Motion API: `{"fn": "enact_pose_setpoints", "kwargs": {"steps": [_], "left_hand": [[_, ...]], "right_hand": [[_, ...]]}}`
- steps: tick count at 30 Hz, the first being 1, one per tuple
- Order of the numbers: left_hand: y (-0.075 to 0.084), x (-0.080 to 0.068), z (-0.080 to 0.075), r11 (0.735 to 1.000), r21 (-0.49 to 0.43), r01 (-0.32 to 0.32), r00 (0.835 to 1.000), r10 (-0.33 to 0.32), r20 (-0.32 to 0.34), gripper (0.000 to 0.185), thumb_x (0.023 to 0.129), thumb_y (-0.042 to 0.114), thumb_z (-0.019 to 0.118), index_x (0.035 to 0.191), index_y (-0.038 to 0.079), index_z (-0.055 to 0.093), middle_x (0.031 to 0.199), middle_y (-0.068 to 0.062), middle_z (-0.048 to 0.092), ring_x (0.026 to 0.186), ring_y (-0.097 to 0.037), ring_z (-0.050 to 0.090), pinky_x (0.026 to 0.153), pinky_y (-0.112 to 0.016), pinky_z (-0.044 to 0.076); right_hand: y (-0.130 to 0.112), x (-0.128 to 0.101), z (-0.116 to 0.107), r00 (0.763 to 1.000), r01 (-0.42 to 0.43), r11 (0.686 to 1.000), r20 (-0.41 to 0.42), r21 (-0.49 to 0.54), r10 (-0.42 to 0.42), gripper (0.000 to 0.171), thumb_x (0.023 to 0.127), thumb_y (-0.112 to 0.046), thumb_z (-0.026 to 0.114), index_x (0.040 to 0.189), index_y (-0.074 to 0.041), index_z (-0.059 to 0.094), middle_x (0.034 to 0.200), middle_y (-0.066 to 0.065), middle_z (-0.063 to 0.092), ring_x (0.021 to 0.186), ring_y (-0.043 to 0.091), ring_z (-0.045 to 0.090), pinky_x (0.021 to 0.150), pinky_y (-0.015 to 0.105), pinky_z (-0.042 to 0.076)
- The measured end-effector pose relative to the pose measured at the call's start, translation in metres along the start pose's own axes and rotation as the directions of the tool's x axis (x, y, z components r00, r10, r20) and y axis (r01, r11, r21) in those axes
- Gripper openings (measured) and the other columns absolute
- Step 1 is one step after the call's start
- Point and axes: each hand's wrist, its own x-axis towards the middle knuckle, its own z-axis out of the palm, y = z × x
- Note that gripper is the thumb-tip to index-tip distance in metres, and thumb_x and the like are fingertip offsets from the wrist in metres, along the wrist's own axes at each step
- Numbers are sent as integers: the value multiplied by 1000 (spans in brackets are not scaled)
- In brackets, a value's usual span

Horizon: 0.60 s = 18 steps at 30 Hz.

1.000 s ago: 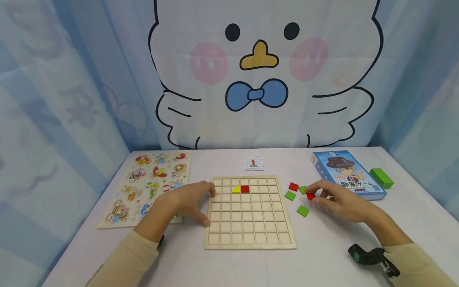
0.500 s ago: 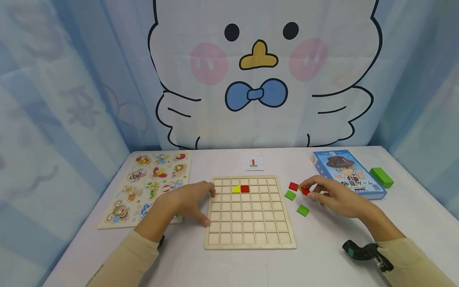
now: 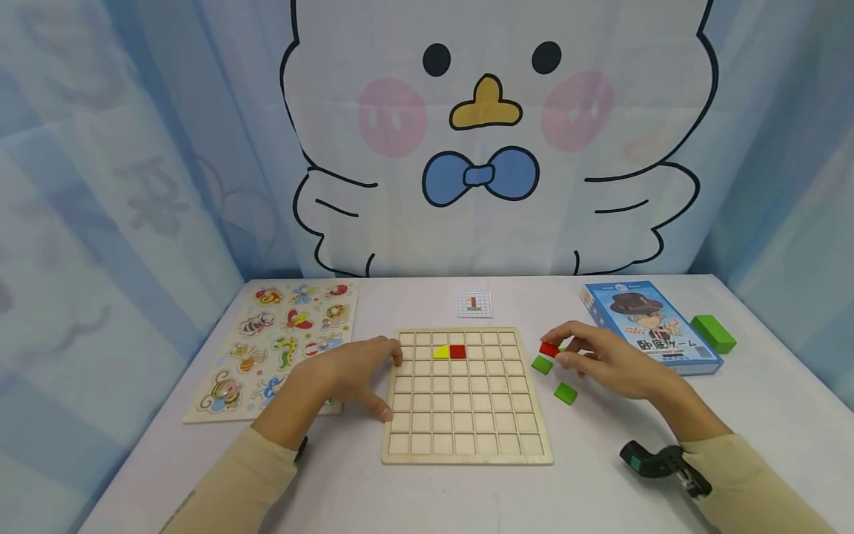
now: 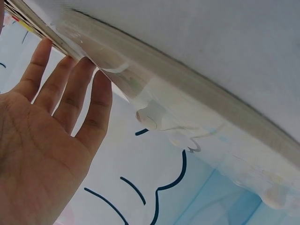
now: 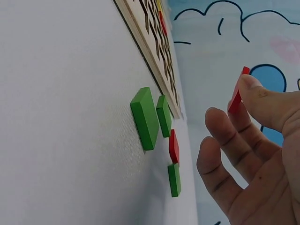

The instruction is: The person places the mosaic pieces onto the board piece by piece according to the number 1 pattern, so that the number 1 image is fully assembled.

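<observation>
My right hand pinches a red square tile between thumb and fingertips, raised off the table in the right wrist view. Below it lie a second red tile and several green tiles; in the head view the hand partly covers them. A wooden grid board sits in front of me, with a yellow piece and a red square side by side in its second row. My left hand rests at the board's left edge, fingers extended, thumb and fingertips touching the rim.
A small card printed with a grid pattern lies behind the board. To the left is an insect picture puzzle board, partly under my left arm. A blue card-game box and a green block stand at the right.
My right hand has moved left with the red tile, from beyond the green tile to over the other red tile near the board. My left hand has stayed in place.
</observation>
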Motion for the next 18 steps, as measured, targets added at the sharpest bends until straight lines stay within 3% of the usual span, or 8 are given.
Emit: {"fn": "enact_pose_setpoints", "kwargs": {"steps": [11, 18], "left_hand": [[1, 2, 0, 1000, 9, -9, 1000, 9, -2, 75, 69, 46, 95, 128, 27, 54, 144, 3, 54, 123, -16, 54, 110, -45, 44], [0, 2, 0, 1000, 3, 17, 1000, -17, 11, 75, 68, 46, 96, 128, 29, 54, 145, 3, 53, 122, -17, 54, 109, -45, 45]], "right_hand": [[-4, 12, 5, 1000, 7, 1000, -15, -10, -7, 31, 103, -14, 64, 133, -6, 62, 125, 9, 66, 90, 29, 64, 71, 30, 56], [-8, 23, 9, 999, 42, 998, 14, 40, -42, 30, 103, -12, 62, 132, -4, 61, 122, 10, 66, 90, 31, 65, 71, 33, 56]]}}
